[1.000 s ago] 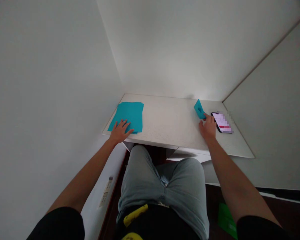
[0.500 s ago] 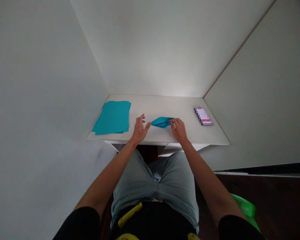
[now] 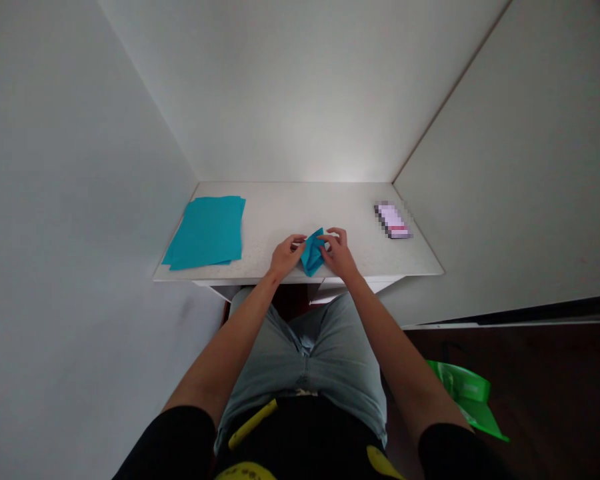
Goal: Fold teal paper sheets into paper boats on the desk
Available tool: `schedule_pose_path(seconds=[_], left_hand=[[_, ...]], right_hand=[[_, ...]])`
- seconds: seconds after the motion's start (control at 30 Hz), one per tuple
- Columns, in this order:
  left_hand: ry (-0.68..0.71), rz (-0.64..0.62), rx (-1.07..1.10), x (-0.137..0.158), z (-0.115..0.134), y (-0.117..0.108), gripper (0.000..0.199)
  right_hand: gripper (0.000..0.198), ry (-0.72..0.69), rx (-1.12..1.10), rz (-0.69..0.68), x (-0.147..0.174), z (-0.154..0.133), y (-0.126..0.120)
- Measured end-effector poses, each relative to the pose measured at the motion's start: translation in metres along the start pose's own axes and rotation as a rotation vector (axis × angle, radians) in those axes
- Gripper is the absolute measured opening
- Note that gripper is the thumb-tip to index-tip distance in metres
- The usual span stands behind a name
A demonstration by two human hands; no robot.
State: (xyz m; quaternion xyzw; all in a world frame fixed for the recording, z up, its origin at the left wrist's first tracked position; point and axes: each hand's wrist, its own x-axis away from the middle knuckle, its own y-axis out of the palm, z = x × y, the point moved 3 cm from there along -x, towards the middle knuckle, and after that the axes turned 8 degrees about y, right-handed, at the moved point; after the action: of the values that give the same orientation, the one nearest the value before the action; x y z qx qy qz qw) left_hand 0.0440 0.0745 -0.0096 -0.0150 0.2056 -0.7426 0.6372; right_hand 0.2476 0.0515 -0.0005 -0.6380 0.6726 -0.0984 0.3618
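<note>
While both forearms reach forward from the bottom of the frame, the left hand point(image 3: 285, 254) and the right hand point(image 3: 339, 253) meet at the centre, near the front edge of the desk point(image 3: 330, 203). Their fingers pinch the folded blue paper point(image 3: 312, 251) from both sides. A stack of blue sheets point(image 3: 206, 231) lies at centre left, a phone point(image 3: 393, 220) at centre right.

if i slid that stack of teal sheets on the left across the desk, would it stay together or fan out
The stack of teal sheets looks like thin, loose paper, so it is probably light and floppy. Its edges are already slightly offset near the front corner, so a push would likely fan it out further. The white desk looks smooth, so the sheets would probably slide easily.
</note>
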Motion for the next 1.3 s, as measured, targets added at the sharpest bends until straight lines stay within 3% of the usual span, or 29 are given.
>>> schedule_pose_path(seconds=[0.3,0.53,0.73,0.87,0.97,1.1,1.17,1.3], left_hand=[[0.051,0.07,0.034,0.004,0.0,-0.005,0.029],[0.109,0.018,0.036,0.006,0.006,-0.003,0.028],[0.154,0.019,0.025,0.007,0.012,-0.002,0.024],[0.121,0.132,0.054,0.008,0.011,-0.005,0.035],[0.112,0.183,0.095,0.008,0.008,-0.004,0.044],[0.198,0.227,0.1,0.008,0.006,-0.004,0.025],[0.265,0.227,0.05,0.008,0.007,-0.006,0.01],[0.348,0.128,-0.044,0.008,0.011,-0.005,0.012]], right_hand=[[0.022,0.073,0.083,0.03,-0.007,0.007,0.002],[0.03,0.176,0.166,0.115,-0.019,0.003,0.0],[0.02,0.247,0.196,0.109,-0.028,-0.007,0.01],[0.022,0.271,-0.063,0.134,-0.033,-0.013,0.009],[0.027,0.397,-0.418,0.066,-0.033,-0.016,0.009],[0.03,0.567,-0.804,-0.048,-0.029,-0.022,0.01],[0.029,0.602,-0.891,-0.054,-0.028,-0.024,0.007],[0.027,0.606,-0.872,-0.053,-0.031,-0.026,-0.004]])
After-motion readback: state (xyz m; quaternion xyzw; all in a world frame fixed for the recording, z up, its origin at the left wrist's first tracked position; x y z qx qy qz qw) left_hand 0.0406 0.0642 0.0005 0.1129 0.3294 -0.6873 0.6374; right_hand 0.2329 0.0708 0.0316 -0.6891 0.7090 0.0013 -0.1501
